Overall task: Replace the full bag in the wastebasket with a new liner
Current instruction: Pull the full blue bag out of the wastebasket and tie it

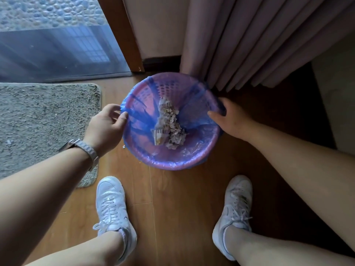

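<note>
A round pink wastebasket [172, 164] stands on the wooden floor between my feet and the curtain. A thin blue bag [138, 123] lines it, folded over the rim. Crumpled paper scraps and a wrapper [169, 123] lie at the bottom of the bag. My left hand [107, 125], with a metal watch on the wrist, pinches the bag's edge at the left side of the rim. My right hand [228, 118] grips the bag's edge at the right side of the rim, thumb inside, fingers curled over the outside.
A grey shaggy mat [44, 123] lies on the left. Pink curtains [259, 45] hang just behind the basket, touching its far right side. A glass door [57, 45] and wooden frame stand at the back left. My white shoes [113, 206] are planted in front.
</note>
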